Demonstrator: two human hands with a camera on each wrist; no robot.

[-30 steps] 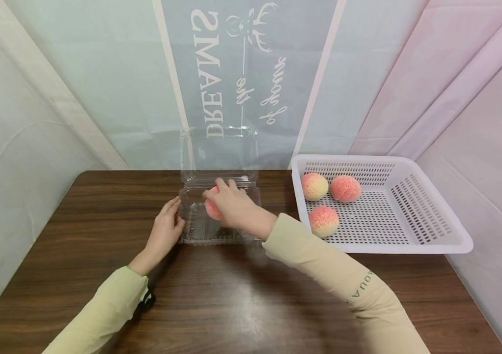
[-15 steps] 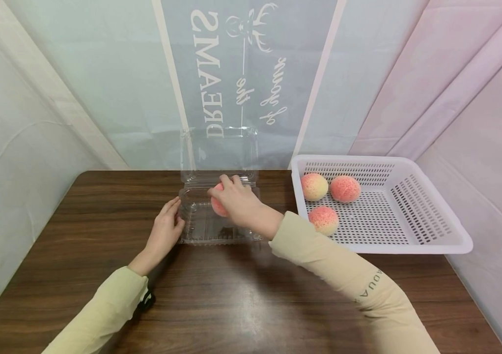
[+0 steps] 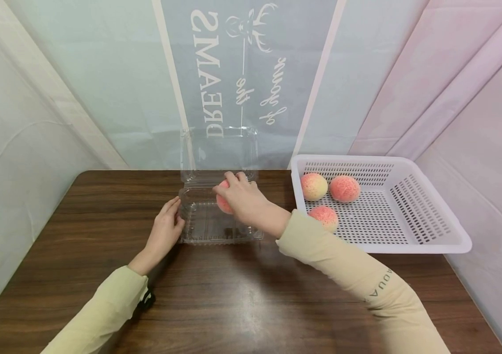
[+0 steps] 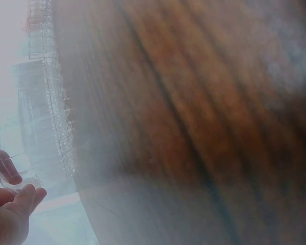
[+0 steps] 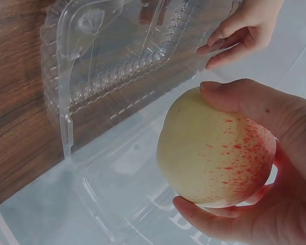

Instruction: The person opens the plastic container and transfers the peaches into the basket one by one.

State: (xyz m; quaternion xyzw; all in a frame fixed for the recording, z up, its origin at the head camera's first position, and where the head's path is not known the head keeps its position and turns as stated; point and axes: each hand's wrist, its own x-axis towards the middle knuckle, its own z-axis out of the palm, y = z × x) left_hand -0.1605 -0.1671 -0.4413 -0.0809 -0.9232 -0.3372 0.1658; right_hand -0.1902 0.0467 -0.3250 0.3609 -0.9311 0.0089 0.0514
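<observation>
My right hand [image 3: 244, 199] grips a peach [image 5: 217, 148], pale yellow with red speckles, between thumb and curled fingers. It holds the peach above the tray half of a clear plastic clamshell box [image 3: 207, 231], whose lid [image 3: 220, 152] stands raised behind. The right wrist view shows the peach apart from the box. At the box's left side my left hand [image 3: 164, 228] pinches the rim; in the left wrist view its thumb and fingers [image 4: 25, 199] meet at the clear plastic. Most of the peach is hidden by the right hand in the head view.
A white perforated basket [image 3: 428, 248] stands on the right of the brown wooden table [image 3: 215, 305]. Three peaches lie in its left part: one at the back left [image 3: 314, 187], one beside it [image 3: 345, 189], one nearer [image 3: 325, 218]. A printed cloth [image 3: 277, 98] hangs behind.
My right hand has moved a little right and away from me with the peach, over the box. The left hand and the box have stayed in place.
</observation>
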